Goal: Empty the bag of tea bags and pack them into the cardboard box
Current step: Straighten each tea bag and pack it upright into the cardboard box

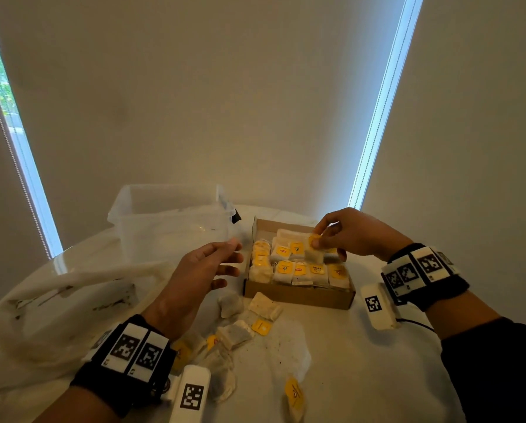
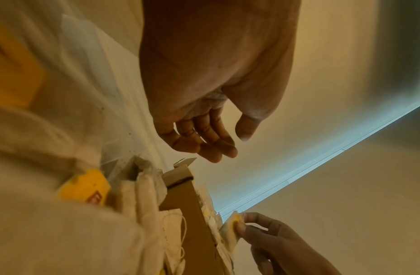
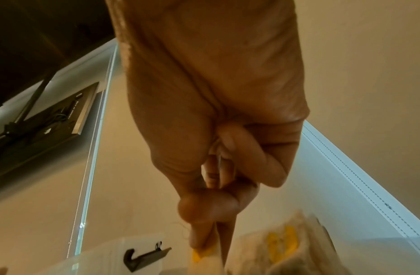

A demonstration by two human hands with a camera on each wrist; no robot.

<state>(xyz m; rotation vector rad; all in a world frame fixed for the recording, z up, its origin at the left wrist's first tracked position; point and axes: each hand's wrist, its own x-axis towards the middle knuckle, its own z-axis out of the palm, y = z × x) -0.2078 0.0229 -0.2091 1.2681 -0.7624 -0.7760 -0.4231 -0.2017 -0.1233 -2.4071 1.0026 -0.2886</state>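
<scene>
The tea bag (image 1: 314, 251) with its yellow tag is up over the far right part of the cardboard box (image 1: 298, 296). The box sits on the tabletop (image 1: 362, 361), a bit right of the middle, and it is almost full of tea bags in rows. To do this step well, I think the bag should go down flat into a gap that is left, with the tag on top like the others, and slowly, so the rows do not get messed up. The string should be tucked in too.

The right hand (image 1: 351, 232) pinches this tea bag between thumb and fingertips, and the other fingers are curled. The left hand (image 1: 199, 274) is loose and spread, with nothing in it. It is in the air just left of the box and touches nothing.

More loose tea bags (image 1: 240, 328) lie on the near side of the box, so there is more to pack. The floppy plastic bag (image 1: 57, 303) lies at the left. A clear plastic tub (image 1: 167, 215) stands at the far left of the box.
</scene>
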